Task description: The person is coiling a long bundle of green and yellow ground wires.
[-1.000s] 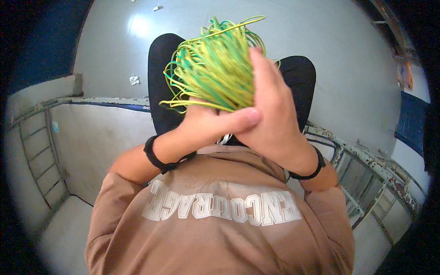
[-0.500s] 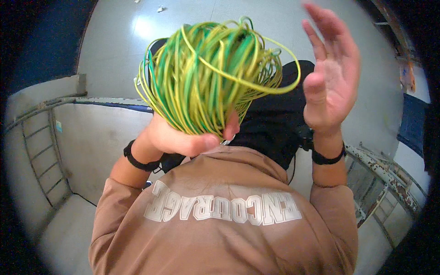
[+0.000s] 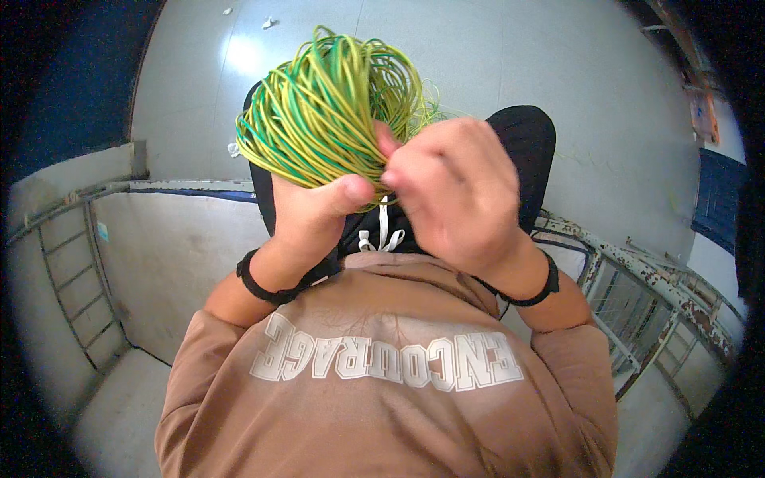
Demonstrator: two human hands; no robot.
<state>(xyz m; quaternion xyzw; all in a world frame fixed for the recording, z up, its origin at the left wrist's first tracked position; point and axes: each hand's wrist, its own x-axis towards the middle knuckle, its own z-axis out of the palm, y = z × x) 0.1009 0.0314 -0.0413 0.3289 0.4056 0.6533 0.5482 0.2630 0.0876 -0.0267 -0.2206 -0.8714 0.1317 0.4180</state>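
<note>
The left hand (image 3: 307,207) grips the near end of the green-yellow wire bundle (image 3: 311,119); the right hand (image 3: 462,191) curls at its near right edge, any pinch unclear. Above the black trousers (image 3: 527,147), most loops are gathered; right-side strands stray loose, no tie visible.

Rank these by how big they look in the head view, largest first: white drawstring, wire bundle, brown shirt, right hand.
1. Brown shirt
2. Wire bundle, yellow and green
3. Right hand
4. White drawstring

This ranks apparent size only.
</note>
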